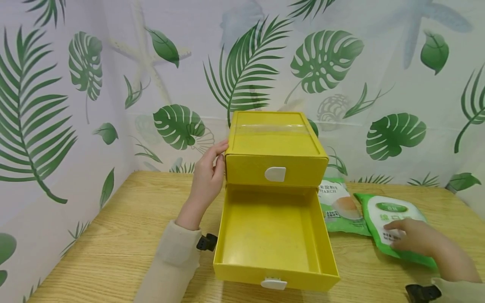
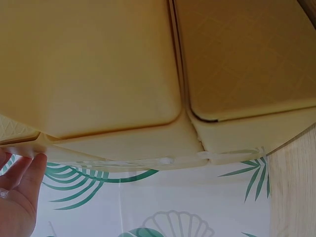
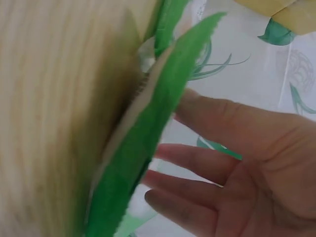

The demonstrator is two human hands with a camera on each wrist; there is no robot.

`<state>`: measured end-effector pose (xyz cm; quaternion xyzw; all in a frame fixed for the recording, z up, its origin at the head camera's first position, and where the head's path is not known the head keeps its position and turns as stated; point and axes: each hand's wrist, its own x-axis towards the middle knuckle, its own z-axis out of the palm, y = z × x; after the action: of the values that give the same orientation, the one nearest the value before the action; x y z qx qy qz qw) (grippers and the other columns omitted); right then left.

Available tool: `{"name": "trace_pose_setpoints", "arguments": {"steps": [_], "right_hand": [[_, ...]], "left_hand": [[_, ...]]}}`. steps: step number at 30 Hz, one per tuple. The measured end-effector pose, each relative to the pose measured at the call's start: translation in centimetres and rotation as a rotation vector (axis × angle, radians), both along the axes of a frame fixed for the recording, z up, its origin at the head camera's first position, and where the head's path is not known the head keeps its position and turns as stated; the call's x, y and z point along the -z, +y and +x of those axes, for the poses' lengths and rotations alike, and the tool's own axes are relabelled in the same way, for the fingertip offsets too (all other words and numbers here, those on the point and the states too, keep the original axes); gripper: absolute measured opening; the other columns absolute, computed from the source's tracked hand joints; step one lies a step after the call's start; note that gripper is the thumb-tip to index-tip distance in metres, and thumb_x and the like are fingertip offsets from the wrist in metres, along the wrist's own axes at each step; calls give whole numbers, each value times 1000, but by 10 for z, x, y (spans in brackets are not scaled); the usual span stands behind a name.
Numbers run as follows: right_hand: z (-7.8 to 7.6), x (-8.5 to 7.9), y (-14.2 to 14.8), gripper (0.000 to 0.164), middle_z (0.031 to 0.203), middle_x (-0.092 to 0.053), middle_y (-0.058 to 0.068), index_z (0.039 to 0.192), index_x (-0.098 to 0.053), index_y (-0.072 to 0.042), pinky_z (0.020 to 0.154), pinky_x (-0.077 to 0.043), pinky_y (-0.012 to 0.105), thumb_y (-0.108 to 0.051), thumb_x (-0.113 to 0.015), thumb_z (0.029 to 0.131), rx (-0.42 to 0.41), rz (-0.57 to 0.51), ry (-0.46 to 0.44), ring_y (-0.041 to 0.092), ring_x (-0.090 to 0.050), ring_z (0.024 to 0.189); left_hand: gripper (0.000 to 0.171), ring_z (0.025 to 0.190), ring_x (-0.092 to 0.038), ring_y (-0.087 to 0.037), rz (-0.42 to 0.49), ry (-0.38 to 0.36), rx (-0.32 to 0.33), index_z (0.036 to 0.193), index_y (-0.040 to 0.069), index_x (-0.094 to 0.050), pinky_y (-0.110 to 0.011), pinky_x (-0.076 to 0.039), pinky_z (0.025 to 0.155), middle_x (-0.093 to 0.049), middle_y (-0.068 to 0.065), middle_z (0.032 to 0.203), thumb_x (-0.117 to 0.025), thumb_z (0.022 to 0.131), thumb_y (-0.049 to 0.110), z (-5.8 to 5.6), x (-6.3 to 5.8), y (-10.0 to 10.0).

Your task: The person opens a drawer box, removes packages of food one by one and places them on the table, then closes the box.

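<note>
A yellow two-drawer plastic box (image 1: pixel 276 145) stands in the middle of the table in the head view, its lower drawer (image 1: pixel 269 231) pulled out and bare inside. Its upper drawer is closed and has a white handle (image 1: pixel 275 174). My left hand (image 1: pixel 208 179) rests its fingers against the left side of the upper part. On the right, my right hand (image 1: pixel 417 237) is over a green and white bag (image 1: pixel 392 210), fingers spread and not curled round it. In the right wrist view the bag's green edge (image 3: pixel 143 133) is close to the fingertips; firm contact is unclear.
A second green and white bag, labelled starch (image 1: pixel 339 206), lies between the box and the first bag, partly behind the drawer. The wood-grain table (image 1: pixel 151 210) meets a leaf-patterned cloth backdrop (image 1: pixel 257 63) behind and at both sides.
</note>
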<state>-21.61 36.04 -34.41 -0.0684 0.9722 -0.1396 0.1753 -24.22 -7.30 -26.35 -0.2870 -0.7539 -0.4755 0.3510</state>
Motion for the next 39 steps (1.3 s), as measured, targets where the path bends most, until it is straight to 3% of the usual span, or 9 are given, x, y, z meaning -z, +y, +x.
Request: {"name": "trace_pose_setpoints", "arguments": {"steps": [8,17,26,30,34,39], "right_hand": [[-2,9,6,58,96,-45,27,97,-45,8,65,-35,46,-36,-61,62,-9,-20,114,42,-39,87],[-1,11,6,55,99,-40,31,102,-40,10,68,-32,48,-31,-57,69,-24,-77,102,45,-35,90],[-1,9,6,50,97,-42,31,100,-42,9,68,-33,48,-26,-58,69,-17,-71,109,45,-36,89],[0,2,7,43,92,-47,27,95,-49,7,67,-34,48,-25,-59,68,-33,-43,63,43,-40,86],[1,-3,6,38,89,-50,24,90,-53,4,67,-34,47,-26,-59,68,-62,-39,26,41,-42,84],[1,-4,6,37,89,-50,25,90,-53,5,67,-34,47,-25,-59,68,-54,-43,0,41,-42,85]], "left_hand": [[23,100,-40,-21,2,10,-1,98,-8,-47,-27,-45,60,-45,-16,108,-34,80,-7,0,0,1],[23,100,-40,-20,6,7,6,99,-9,-47,-26,-44,64,-45,-16,108,-34,80,-8,0,0,1],[23,100,-40,-21,9,1,13,99,-9,-47,-27,-44,66,-45,-17,108,-33,80,-7,1,0,1],[23,100,-40,-21,10,6,10,98,-9,-47,-27,-44,64,-45,-16,108,-33,80,-7,0,1,1],[24,101,-39,-15,3,28,19,100,-5,-48,-23,-44,62,-45,-11,110,-33,82,-2,-12,10,-3],[23,100,-40,-18,4,18,10,100,-7,-47,-24,-45,59,-45,-13,109,-33,81,-5,-6,5,0]]}}
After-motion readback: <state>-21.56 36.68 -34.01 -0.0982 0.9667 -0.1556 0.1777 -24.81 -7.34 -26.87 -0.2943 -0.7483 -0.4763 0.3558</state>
